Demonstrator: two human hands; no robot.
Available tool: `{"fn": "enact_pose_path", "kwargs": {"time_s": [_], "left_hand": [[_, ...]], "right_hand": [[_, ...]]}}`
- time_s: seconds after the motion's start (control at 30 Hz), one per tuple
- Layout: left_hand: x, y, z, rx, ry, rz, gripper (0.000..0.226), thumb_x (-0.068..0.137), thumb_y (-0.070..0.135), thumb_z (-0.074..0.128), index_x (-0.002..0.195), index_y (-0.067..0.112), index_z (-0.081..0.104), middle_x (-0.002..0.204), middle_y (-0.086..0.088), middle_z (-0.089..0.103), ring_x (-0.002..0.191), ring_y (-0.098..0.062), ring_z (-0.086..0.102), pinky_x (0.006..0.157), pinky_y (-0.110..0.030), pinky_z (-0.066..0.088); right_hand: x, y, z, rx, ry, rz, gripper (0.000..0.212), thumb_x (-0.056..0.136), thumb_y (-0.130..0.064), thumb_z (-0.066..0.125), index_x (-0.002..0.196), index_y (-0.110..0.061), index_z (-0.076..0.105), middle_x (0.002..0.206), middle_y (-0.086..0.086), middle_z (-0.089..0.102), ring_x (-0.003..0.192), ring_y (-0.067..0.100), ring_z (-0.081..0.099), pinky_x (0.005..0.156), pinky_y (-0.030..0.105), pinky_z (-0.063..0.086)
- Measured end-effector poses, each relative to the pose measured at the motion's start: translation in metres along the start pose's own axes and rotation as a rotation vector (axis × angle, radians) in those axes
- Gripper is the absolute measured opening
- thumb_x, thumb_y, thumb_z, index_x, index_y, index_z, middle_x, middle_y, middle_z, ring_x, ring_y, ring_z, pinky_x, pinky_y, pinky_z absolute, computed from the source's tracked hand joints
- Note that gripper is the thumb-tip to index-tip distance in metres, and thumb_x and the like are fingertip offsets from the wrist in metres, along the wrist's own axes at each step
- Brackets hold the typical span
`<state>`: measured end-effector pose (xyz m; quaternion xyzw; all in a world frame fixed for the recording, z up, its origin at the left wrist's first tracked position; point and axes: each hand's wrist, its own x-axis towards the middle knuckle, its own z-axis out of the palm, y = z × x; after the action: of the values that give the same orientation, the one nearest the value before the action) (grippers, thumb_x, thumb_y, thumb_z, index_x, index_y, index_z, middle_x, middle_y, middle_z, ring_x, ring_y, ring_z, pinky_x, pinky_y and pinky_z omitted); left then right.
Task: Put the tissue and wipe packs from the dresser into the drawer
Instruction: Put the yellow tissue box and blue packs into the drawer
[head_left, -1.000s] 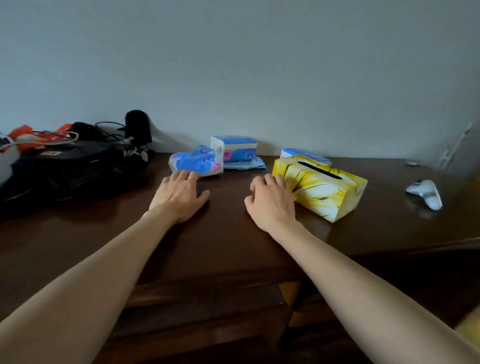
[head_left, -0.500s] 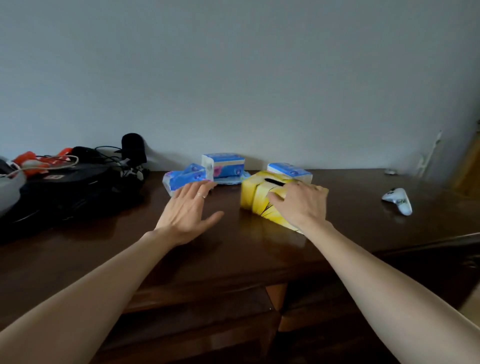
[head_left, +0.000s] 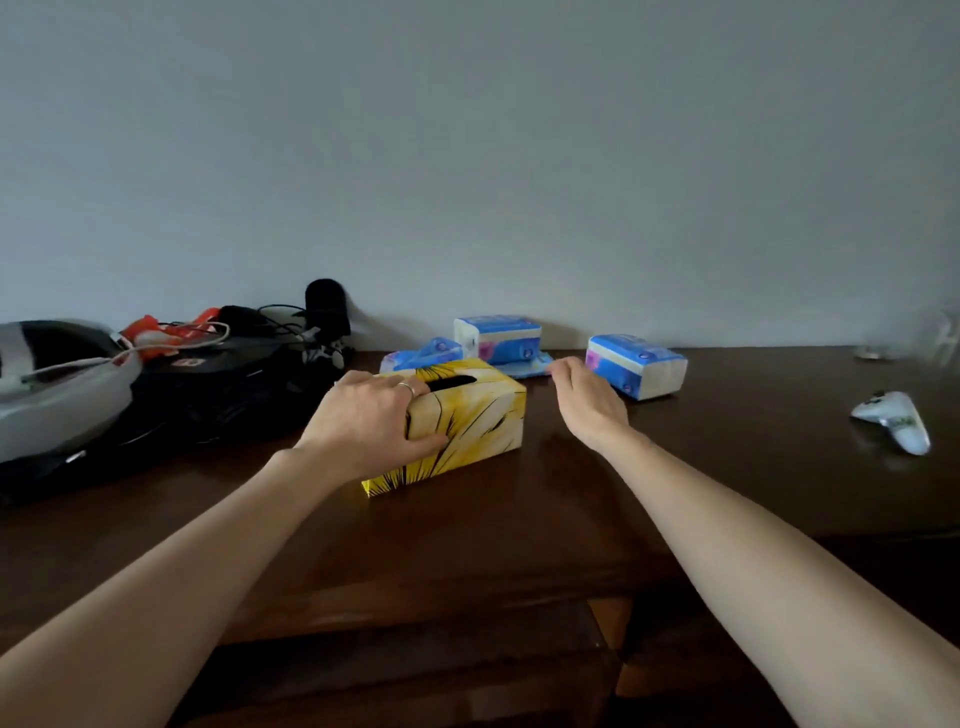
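While the left hand (head_left: 371, 421) is gripping the yellow tissue box (head_left: 467, 415), the right hand (head_left: 587, 400), its grip relaxed and empty, is nearing the blue pack (head_left: 636, 366) just beyond, rightward.

dresser (head_left: 519, 519) was dark polished wood with a bit of sheen, yellow tissue box (head_left: 467, 415) looked like matt printed card, blue tissue packs (head_left: 636, 366) were in shiny crinkly plastic wrap, white controller (head_left: 893, 421) was glossy plastic
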<state>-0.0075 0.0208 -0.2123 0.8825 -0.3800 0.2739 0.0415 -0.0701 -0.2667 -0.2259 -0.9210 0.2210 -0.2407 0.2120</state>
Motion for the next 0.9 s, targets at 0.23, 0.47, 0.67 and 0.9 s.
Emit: {"fn": "enact_pose_path", "kwargs": {"time_s": [0.23, 0.47, 0.67, 0.9], "left_hand": [[0.022, -0.023, 0.024, 0.007, 0.016, -0.121, 0.074, 0.079, 0.077, 0.053, 0.131, 0.024, 0.058, 0.122, -0.001, 0.069, 0.116, -0.021, 0.061, 0.106, -0.037, 0.034], [0.04, -0.032, 0.041, -0.003, 0.041, -0.132, 0.074, 0.079, 0.074, 0.057, 0.13, 0.021, 0.06, 0.122, -0.002, 0.069, 0.117, -0.022, 0.061, 0.106, -0.038, 0.033], [0.041, -0.031, 0.035, -0.004, -0.029, -0.151, 0.072, 0.082, 0.074, 0.052, 0.129, 0.02, 0.059, 0.125, -0.002, 0.066, 0.12, -0.022, 0.059, 0.107, -0.041, 0.035], [0.012, -0.014, 0.007, -0.074, -0.029, -0.222, 0.068, 0.084, 0.071, 0.056, 0.126, 0.018, 0.063, 0.119, -0.003, 0.068, 0.114, -0.024, 0.059, 0.103, -0.039, 0.035]], "right_hand": [[0.08, -0.017, 0.059, -0.542, -0.123, -0.187, 0.039, 0.105, -0.027, 0.047, 0.143, -0.021, 0.052, 0.145, 0.006, 0.052, 0.127, 0.032, 0.056, 0.091, 0.043, 0.05], [0.126, -0.025, 0.093, -0.744, -0.038, -0.331, 0.028, 0.104, -0.012, 0.045, 0.126, -0.011, 0.062, 0.123, 0.013, 0.07, 0.112, 0.034, 0.067, 0.08, 0.038, 0.05], [0.102, -0.034, 0.04, -0.643, 0.216, -0.179, 0.031, 0.101, -0.001, 0.046, 0.131, -0.009, 0.05, 0.129, 0.012, 0.059, 0.104, 0.04, 0.069, 0.079, 0.046, 0.052], [0.026, -0.041, -0.057, -0.273, 0.458, -0.092, 0.019, 0.108, -0.019, 0.041, 0.117, -0.003, 0.05, 0.12, 0.021, 0.06, 0.092, 0.051, 0.065, 0.069, 0.047, 0.039]]}}
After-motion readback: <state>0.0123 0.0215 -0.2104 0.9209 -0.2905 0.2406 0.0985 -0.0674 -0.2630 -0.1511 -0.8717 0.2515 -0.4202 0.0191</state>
